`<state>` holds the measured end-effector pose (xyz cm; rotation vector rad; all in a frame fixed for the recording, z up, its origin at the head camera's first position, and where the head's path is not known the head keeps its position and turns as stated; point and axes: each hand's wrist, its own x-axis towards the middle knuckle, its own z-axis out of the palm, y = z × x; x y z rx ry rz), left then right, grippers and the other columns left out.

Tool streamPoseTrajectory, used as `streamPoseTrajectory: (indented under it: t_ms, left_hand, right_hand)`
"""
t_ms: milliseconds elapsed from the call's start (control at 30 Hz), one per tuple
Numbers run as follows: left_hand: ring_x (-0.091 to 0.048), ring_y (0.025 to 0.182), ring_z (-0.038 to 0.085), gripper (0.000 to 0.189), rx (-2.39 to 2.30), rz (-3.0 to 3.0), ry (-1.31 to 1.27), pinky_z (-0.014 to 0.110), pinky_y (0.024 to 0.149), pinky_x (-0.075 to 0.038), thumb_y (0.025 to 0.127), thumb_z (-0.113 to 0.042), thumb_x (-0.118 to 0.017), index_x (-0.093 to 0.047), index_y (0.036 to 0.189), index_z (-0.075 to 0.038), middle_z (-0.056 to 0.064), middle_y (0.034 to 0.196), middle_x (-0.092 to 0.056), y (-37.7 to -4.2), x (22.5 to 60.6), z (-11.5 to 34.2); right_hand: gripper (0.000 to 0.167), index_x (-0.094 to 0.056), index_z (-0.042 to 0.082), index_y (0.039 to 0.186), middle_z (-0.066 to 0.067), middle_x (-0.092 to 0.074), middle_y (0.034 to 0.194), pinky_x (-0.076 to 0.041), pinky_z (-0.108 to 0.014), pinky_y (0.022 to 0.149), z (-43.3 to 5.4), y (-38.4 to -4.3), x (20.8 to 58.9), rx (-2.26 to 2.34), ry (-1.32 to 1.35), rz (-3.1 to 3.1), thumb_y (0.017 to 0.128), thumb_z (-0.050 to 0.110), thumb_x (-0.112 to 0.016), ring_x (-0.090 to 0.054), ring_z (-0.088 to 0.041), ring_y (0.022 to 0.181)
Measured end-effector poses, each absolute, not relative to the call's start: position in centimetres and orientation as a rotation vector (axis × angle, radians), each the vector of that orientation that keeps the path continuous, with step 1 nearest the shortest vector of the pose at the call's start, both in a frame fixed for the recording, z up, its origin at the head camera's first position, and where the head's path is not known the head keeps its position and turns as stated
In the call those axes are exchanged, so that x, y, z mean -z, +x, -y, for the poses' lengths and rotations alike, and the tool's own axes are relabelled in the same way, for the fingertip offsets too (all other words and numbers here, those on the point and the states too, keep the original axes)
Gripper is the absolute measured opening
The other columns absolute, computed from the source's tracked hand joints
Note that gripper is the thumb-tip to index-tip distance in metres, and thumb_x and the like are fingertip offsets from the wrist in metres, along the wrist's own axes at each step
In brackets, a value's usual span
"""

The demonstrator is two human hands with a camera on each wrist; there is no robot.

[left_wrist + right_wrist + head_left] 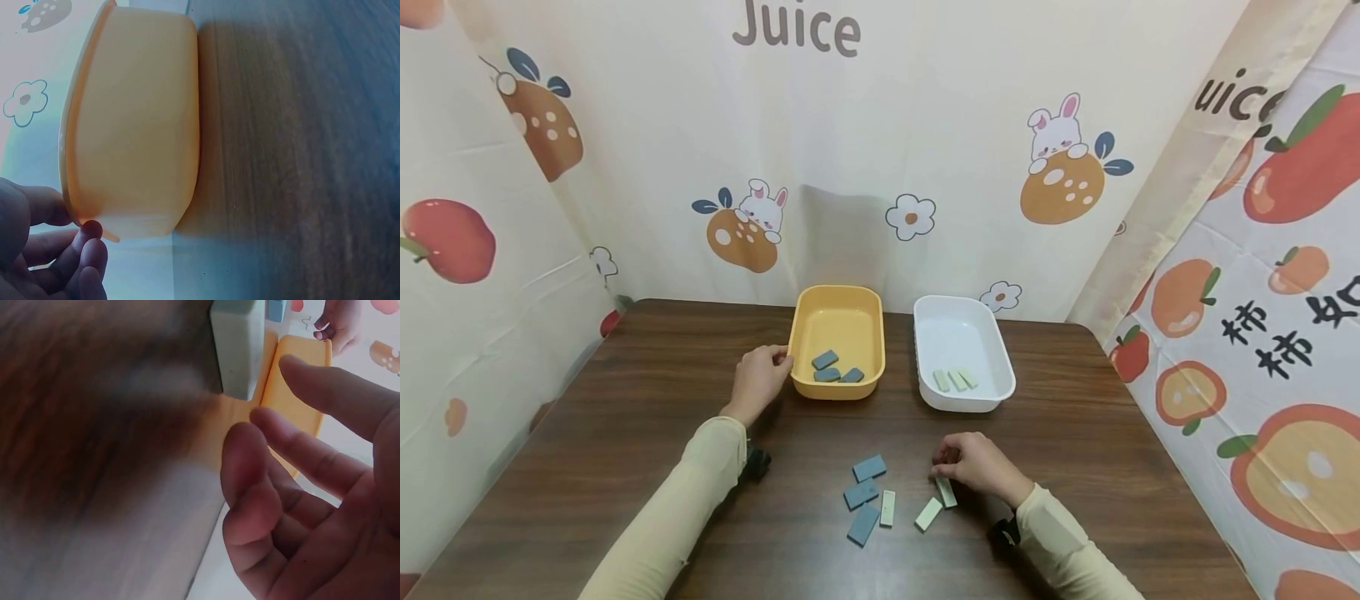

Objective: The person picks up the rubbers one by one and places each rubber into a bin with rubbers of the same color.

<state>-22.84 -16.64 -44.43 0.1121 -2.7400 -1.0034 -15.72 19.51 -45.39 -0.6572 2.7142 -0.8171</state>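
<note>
My left hand (757, 385) pinches the left rim of a yellow plastic bin (837, 390); in the left wrist view, thumb and fingertips meet at the end of its rim. My right hand (979, 468) is just over the table, by the far end of a pale green block (947, 493). In the right wrist view, its thumb and bent fingers are spread apart, with nothing between them, beside that block (239, 353). Two more pale green blocks lie nearby, one slanted (928, 514) and one upright in view (887, 508). Three blue-grey blocks (862, 525) lie left of them.
Three blue-grey blocks (825, 360) are in the yellow bin. Right of it stands a white bin (964, 404), holding three pale green blocks (957, 380). Both bins stand towards the back of the brown wooden table (625, 417), before a printed curtain (850, 125).
</note>
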Motion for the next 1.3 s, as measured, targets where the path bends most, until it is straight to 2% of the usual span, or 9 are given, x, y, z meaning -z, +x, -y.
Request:
streamPoseTrajectory:
  t_ms: [300,633,900,1300]
  left_hand:
    - [-0.059,0.081,0.025,0.034,1.032,2.756,0.125,0.040,0.077,-0.051,0.094,-0.021,-0.059,-0.069,0.117,0.001,0.014,0.097,-0.070,-22.8,44.4,16.6]
    - [-0.059,0.082,0.026,0.033,1.020,2.756,0.126,0.041,0.077,-0.051,0.094,-0.022,-0.059,-0.069,0.117,0.000,0.014,0.097,-0.070,-22.8,44.5,16.8]
    - [-0.059,0.082,0.026,0.033,1.025,2.756,0.117,0.041,0.078,-0.051,0.094,-0.022,-0.059,-0.069,0.117,0.000,0.014,0.097,-0.071,-22.9,44.5,16.8]
    - [-0.059,0.080,0.026,0.033,1.037,2.752,0.109,0.041,0.076,-0.051,0.095,-0.021,-0.059,-0.068,0.117,0.002,0.015,0.097,-0.070,-22.9,44.6,16.9]
  right_hand:
    - [0.010,-0.068,0.012,0.081,0.006,-0.063,0.067,-0.042,-0.021,0.056,-19.3,-15.2,45.6,0.763,-0.687,-2.650,0.079,0.016,-0.077,-0.051,-0.004,0.060]
    - [0.006,-0.069,0.010,0.077,0.007,-0.059,0.065,-0.039,-0.021,0.055,-19.1,-14.8,45.3,0.710,-0.723,-2.702,0.076,0.009,-0.075,-0.047,-0.003,0.059]
    - [0.005,-0.072,0.010,0.075,0.006,-0.061,0.066,-0.041,-0.020,0.054,-19.6,-15.0,44.2,0.728,-0.713,-2.781,0.079,0.007,-0.073,-0.047,-0.003,0.060]
    - [0.008,-0.074,0.006,0.079,0.004,-0.065,0.071,-0.043,-0.020,0.059,-20.1,-15.7,43.7,0.694,-0.686,-2.885,0.079,0.014,-0.075,-0.054,-0.004,0.065]
